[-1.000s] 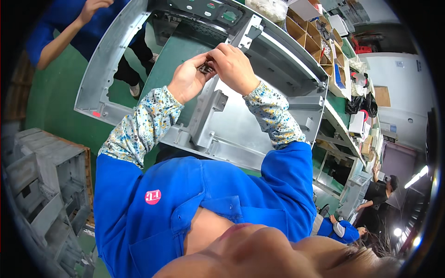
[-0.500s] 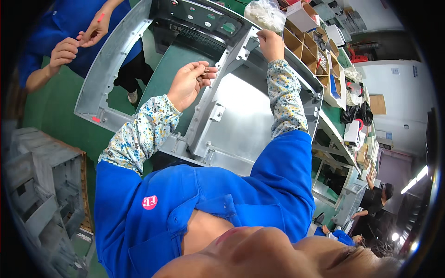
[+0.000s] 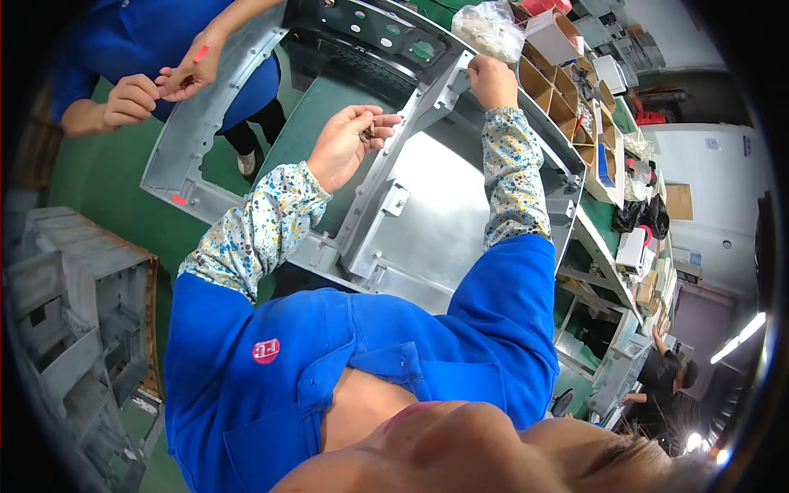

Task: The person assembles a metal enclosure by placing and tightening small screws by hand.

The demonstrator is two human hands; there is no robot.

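A large grey metal frame (image 3: 205, 123) with a black inner panel (image 3: 370, 33) lies on the green table (image 3: 320, 107). A grey bracket (image 3: 394, 201) runs slantwise across its opening. My left hand (image 3: 345, 144) hovers over the opening, palm up, with its fingers curled around a few small dark parts (image 3: 370, 129). My right hand (image 3: 491, 80) is further out, its fingers pinched on the bracket's far end at the frame's upper rim. Both forearms wear flowered sleeve covers over blue sleeves.
A co-worker in blue stands at the frame's far left side, both hands (image 3: 156, 86) close together above its edge. Cardboard compartment bins (image 3: 567, 82) and a clear bag of parts (image 3: 489, 29) sit beyond the frame. Stacked grey castings (image 3: 74, 329) stand at my left. Another person (image 3: 666, 374) works at lower right.
My hands were together at the bracket's middle; my right hand has moved away to its far end. My left hand stayed, turned palm up. The co-worker's hands have come together at the frame's edge.
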